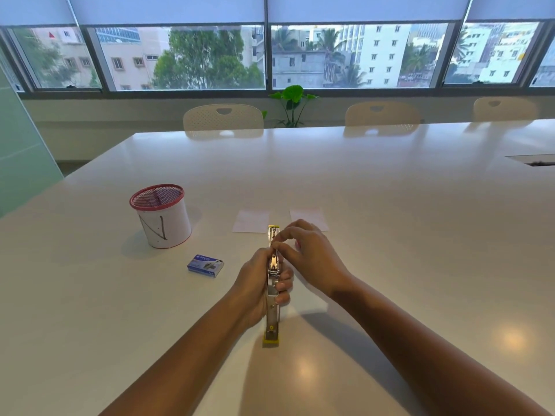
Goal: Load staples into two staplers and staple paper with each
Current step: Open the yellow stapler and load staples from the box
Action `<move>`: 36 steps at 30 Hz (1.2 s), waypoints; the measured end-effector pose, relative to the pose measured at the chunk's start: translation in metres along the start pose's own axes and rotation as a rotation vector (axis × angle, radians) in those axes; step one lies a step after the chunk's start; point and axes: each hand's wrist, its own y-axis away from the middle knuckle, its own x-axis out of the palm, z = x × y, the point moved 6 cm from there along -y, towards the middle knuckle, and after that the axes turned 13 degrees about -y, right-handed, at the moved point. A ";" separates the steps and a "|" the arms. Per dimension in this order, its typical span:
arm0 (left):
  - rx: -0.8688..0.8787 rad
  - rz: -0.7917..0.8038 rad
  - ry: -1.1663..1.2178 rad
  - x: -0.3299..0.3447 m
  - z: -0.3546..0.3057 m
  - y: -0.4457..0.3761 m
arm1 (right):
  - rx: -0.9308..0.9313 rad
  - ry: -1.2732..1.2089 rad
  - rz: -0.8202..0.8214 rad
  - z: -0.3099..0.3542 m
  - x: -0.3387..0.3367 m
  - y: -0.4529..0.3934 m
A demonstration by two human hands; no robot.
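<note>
The left hand (255, 283) has its grip closed round the yellow-ended stapler (272, 283) — swung open, held over the white bench (390, 205). The right hand (309, 250) pinches at its metal channel; whether it holds staples, I cannot tell. The blue staple box (205, 265) lies left — its print is unreadable.

Cool daylight enters through the wide row of windows (270, 55) at the far side, leaving the room moderately bright. The glossy white table (390, 190) shows warm round glare spots near right and soft forearm shadows. Window frames bow at the edges; the picture is slightly soft.
</note>
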 end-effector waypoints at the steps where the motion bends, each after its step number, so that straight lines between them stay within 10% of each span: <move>1: -0.002 0.002 -0.002 0.000 0.000 0.000 | -0.007 0.007 -0.001 0.001 -0.001 0.000; 36: 0.047 -0.107 0.189 -0.003 -0.011 0.002 | 0.079 -0.315 -0.009 0.029 -0.003 0.009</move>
